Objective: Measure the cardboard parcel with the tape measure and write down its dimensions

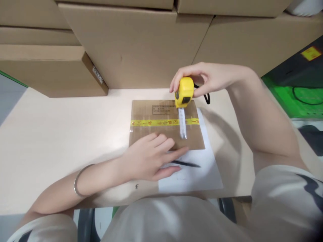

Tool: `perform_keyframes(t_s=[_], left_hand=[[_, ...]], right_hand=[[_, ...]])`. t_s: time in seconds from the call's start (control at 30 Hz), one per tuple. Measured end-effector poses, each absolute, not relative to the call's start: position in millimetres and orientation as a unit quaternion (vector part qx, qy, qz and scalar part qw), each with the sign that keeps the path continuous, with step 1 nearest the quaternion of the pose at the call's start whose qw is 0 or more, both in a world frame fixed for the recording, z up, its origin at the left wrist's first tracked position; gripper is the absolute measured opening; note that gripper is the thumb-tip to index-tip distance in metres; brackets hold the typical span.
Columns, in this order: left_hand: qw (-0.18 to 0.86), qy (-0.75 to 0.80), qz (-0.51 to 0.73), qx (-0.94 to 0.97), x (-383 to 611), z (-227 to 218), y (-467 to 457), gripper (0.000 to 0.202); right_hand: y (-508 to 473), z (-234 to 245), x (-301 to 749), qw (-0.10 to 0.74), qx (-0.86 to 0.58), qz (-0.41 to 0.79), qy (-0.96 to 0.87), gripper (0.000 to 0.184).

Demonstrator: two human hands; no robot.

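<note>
Yellow tape measure (184, 91) sits upright at the far edge of a flat cardboard parcel (151, 111), right of the parcel's middle. From my seat I see the right hand (210, 78) pinching its case from above, fingers curled over the top and thumb behind. Its blade (182, 127) is drawn out toward the body, lying across the parcel and crossing a strip of yellow printed tape (151, 122) that runs the parcel's width. A black strap (207, 98) hangs off the case on the right.

The left hand (151, 158) lies flat, palm down, with its fingers stretched out and slightly spread. They press on the near edge of the parcel, holding nothing; there is a metal bangle (78, 183) on that wrist. A small printed label (164, 108) shows near the parcel's far edge.

Under the parcel's right side is a white sheet of paper (202, 174), with a dark pen (188, 164) on it just beside the left fingertips. All of this rests on a pale table (63, 134). Large cardboard boxes (131, 47) are stacked along the back.
</note>
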State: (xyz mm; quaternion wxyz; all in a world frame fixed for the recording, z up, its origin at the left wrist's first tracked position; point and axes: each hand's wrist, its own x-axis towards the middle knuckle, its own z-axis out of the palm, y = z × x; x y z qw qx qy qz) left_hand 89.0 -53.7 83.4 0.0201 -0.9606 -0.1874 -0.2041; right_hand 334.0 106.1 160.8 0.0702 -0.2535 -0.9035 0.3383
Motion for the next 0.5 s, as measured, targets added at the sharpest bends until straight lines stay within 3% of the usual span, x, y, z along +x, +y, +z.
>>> perform_keyframes(t_s=[0.23,0.5], left_hand=[[0.022,-0.183,-0.224,-0.957,89.8,79.9,-53.3,0.043],[0.009,-0.225,-0.303,-0.926,90.7,76.1,-52.5,0.012]], right_hand=[[145.8,156.1,337.8,0.081,-0.313,0.378,-0.867,0.032],[44.8,163.6,332.0,0.035,-0.148,0.41,-0.899,0.027]])
